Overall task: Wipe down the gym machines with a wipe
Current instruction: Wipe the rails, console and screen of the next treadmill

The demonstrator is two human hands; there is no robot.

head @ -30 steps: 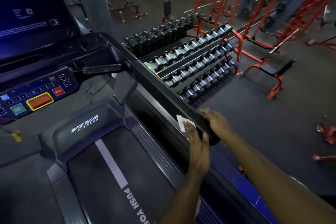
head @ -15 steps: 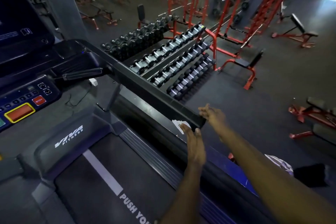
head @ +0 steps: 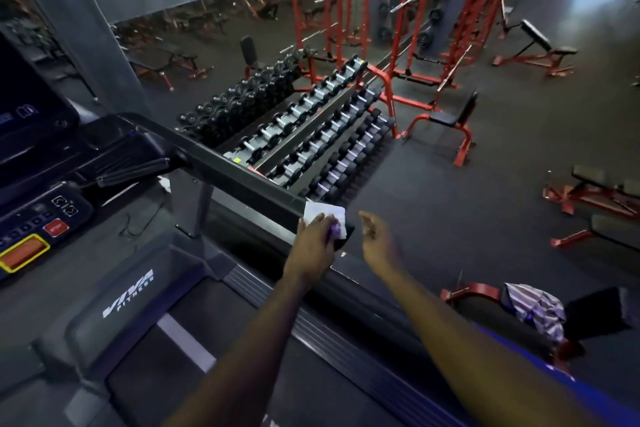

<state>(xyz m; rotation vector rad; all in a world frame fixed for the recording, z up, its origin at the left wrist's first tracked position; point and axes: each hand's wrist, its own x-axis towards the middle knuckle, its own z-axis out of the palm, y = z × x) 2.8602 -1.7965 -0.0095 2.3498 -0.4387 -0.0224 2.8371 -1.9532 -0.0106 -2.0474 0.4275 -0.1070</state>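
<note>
I stand on a black treadmill, its belt (head: 166,374) below me. A black right handrail (head: 242,180) runs from the console toward me. A white wipe (head: 323,210) lies on top of the rail's near end. My left hand (head: 313,243) covers the wipe, with the fingers bent over it and the rail's end. Just right of the rail end, my right hand (head: 375,239) hovers off the rail, fingers loosely curled, holding nothing.
The treadmill console (head: 38,218) with red and orange buttons is at the left. Beyond the rail stand a dumbbell rack (head: 311,135), a red bench (head: 446,121) and red squat racks. A striped cloth (head: 533,308) lies on a red frame at the lower right.
My left hand moved with the wipe from the rail's inner side onto the top of its end. My right hand came off the rail end and hangs beside it.
</note>
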